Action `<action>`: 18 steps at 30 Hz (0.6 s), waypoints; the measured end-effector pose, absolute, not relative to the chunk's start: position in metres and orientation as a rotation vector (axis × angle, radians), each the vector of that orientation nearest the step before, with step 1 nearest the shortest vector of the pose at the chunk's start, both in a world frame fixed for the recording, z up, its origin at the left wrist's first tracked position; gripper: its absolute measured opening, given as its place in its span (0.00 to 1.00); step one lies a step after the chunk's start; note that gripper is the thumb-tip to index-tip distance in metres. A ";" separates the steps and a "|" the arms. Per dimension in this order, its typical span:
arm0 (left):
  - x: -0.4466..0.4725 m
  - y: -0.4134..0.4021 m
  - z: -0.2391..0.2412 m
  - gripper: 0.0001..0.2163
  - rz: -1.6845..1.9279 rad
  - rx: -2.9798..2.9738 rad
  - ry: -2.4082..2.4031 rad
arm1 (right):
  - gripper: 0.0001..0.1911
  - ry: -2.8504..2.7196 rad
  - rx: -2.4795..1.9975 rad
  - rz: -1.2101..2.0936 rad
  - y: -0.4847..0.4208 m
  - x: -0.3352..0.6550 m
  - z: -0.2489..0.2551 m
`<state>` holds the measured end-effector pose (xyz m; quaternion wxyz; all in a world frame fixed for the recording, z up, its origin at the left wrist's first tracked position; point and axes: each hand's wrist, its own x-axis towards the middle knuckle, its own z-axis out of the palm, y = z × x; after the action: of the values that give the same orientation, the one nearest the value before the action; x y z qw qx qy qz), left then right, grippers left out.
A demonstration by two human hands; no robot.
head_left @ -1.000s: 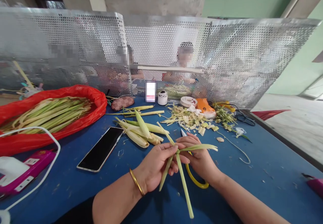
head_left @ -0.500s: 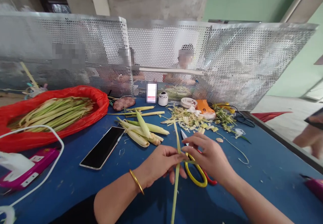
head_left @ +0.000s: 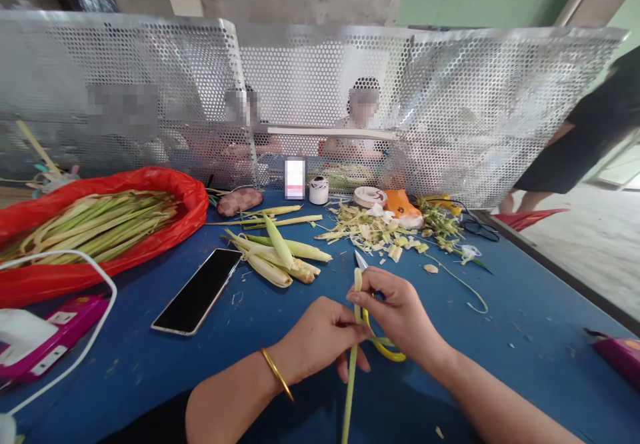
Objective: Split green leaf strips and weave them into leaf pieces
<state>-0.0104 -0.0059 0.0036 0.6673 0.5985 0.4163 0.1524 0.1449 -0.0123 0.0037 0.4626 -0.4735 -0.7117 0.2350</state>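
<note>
Hands meet low over the blue counter (head_left: 500,337), both closed on one long pale green leaf strip (head_left: 349,391). The left hand (head_left: 320,337), with a gold bangle (head_left: 277,374) at the wrist, pinches the strip about its middle with thumb and curled fingers. The right hand (head_left: 400,311) nips the upper end between thumb and forefinger, where the tip bends over just above the knuckles. The lower length of the strip hangs straight down toward the bottom edge of the view, with no fold in it that I can see.

Yellow-handled scissors (head_left: 387,347) lie on the counter under the right hand, blade tip poking out beyond the fingers. Whether the hand touches them cannot be told.

Judging by this, the piece in hand is at its start: one bend at the top at most, and the rest of the strip unworked.

Further out, a small cluster of folded leaf pieces (head_left: 280,257) lies beside a dark phone (head_left: 197,291), which looks like finished work. Beyond the right hand, cut scraps (head_left: 370,231) are scattered near a tape roll (head_left: 370,197). At the far left a red bag (head_left: 195,204) holds a thick heap of long leaves (head_left: 95,224), so a good deal of material seems unused. A perforated metal screen (head_left: 450,97) closes the back of the counter, with other people seated behind it
</note>
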 end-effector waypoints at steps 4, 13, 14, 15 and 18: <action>-0.010 -0.002 0.005 0.16 0.418 1.295 1.036 | 0.09 -1.773 -1.154 0.471 -0.018 0.146 0.012; -0.016 0.010 0.007 0.12 0.693 0.881 1.065 | 0.12 -2.381 -0.692 -0.512 -0.038 0.132 0.004; -0.017 0.012 0.008 0.13 0.707 0.828 1.075 | 0.13 -2.395 -0.680 -0.562 -0.038 0.131 0.002; -0.018 0.013 0.008 0.13 0.715 0.781 1.079 | 0.14 -2.400 -0.676 -0.606 -0.038 0.131 0.001; -0.019 0.017 0.009 0.14 0.727 0.662 1.042 | 0.16 -2.429 -0.642 -0.715 -0.037 0.131 -0.005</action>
<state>-0.0193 0.0166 0.0089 0.7543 0.3033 0.4776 0.3331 0.1309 -0.0372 -0.0048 0.2616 -0.2371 -0.8976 -0.2641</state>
